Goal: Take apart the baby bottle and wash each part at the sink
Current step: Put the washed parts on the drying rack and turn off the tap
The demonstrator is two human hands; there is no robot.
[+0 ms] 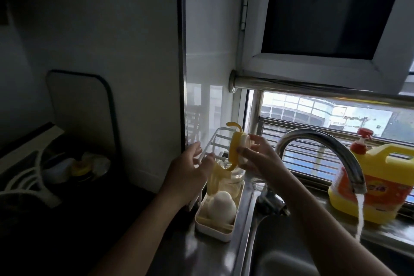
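Observation:
My right hand [259,159] grips a yellow bottle collar with curved handles [235,148], a whitish part set in it, held up above the left side of the sink. My left hand [190,168] hovers just left of it, fingers relaxed and apart, holding nothing, over a white drying rack [215,228]. The rack holds a white rounded bottle part [221,206] and pale yellow blurred pieces [216,177]. Water runs from the steel tap [324,145] into the sink [280,253].
A yellow detergent jug with a red pump [380,186] stands on the sill ledge right of the tap. A dark counter at left carries a bowl-like item and white rack wires [74,168]. A wall panel edge [182,74] rises behind the rack; a window lies beyond.

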